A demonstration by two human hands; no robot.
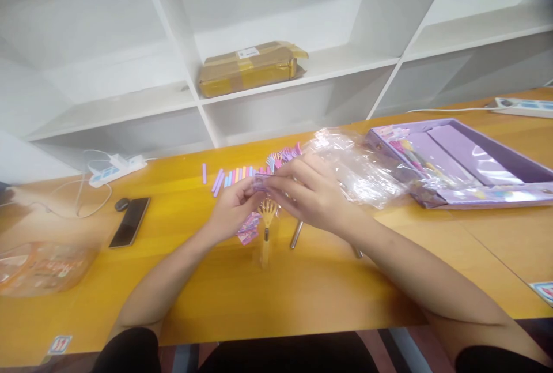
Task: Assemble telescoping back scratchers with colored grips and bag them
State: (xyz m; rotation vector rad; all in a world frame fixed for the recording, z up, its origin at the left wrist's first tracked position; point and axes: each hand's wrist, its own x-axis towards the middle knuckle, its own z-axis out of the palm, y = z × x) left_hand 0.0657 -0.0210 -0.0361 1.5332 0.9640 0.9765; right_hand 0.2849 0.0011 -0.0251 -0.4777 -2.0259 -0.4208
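Observation:
My left hand and my right hand meet over the middle of the table. Their fingers pinch a small purple printed card from both sides. Right below it hangs or stands a yellow hand-shaped stick, like a small back scratcher, seemingly in clear wrapping; whether it is joined to the card I cannot tell. Pink and purple printed cards lie beside my left fingers. Behind the hands, pastel sticks lie in a row, with several purple and striped hand-shaped pieces next to them.
Crumpled clear plastic bags lie right of my hands, before an open purple box. Metal rods show under my right hand. A phone, power strip and orange bag are left. A taped parcel sits on the shelf.

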